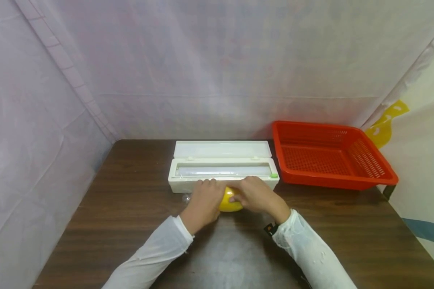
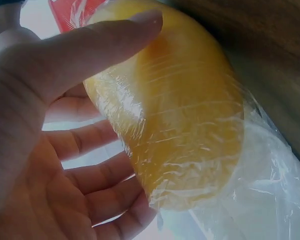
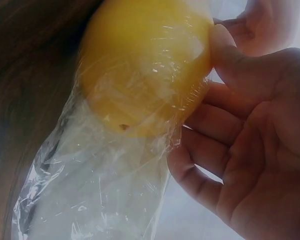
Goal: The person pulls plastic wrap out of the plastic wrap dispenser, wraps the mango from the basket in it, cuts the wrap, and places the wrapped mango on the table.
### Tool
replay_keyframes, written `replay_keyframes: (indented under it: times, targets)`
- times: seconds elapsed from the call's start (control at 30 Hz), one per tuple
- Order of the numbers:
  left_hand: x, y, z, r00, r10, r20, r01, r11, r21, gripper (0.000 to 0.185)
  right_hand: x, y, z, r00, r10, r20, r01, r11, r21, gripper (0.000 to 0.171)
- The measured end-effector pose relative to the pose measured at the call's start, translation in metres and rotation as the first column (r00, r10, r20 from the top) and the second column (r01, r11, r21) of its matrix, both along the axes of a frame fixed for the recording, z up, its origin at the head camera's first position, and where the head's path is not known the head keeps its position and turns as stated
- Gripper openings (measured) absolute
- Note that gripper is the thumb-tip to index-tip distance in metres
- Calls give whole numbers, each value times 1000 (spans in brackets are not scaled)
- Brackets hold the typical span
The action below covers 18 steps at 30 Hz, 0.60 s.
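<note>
A yellow fruit [image 1: 230, 202] wrapped in clear cling film lies on the brown table [image 1: 130, 224], just in front of a white cling film dispenser box [image 1: 222, 170] with its lid open. My left hand [image 1: 203, 200] holds the fruit's left side and my right hand [image 1: 256, 196] holds its right side. The left wrist view shows the thumb [image 2: 104, 45] laid over the fruit [image 2: 180, 115], with the fingers curled behind it. In the right wrist view the thumb [image 3: 235, 65] presses the fruit [image 3: 144, 65]. Loose film [image 3: 99, 190] trails off it.
A red plastic basket [image 1: 374, 170] sits at the table's back right, partly over the right edge. Pale sheeting hangs behind the table and on both sides. Bare table surface shows to the left and in front of my hands.
</note>
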<state>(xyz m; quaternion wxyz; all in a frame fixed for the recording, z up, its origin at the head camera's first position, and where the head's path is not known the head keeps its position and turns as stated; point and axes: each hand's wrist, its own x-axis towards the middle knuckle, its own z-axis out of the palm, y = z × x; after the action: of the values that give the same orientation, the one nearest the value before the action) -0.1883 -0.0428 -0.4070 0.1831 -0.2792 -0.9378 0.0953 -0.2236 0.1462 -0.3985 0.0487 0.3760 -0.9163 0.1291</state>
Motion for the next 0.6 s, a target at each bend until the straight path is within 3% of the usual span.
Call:
replay_keyframes:
  times: [0.2,0.43,0.6]
  targets:
    - [1,0,1,1000,16,22,-16,1000,14,67,-1,0,0,1000,-8,14,8,1000,11,31]
    - [1,6,0,991,85,108,-87,996,22,72,-2,1,3,997,-23,77,21,999,33,34]
    - [1,10,-8,996,86,27,-87,996,24,57,-3,2,2,993,-6,114,4,1000,24,38]
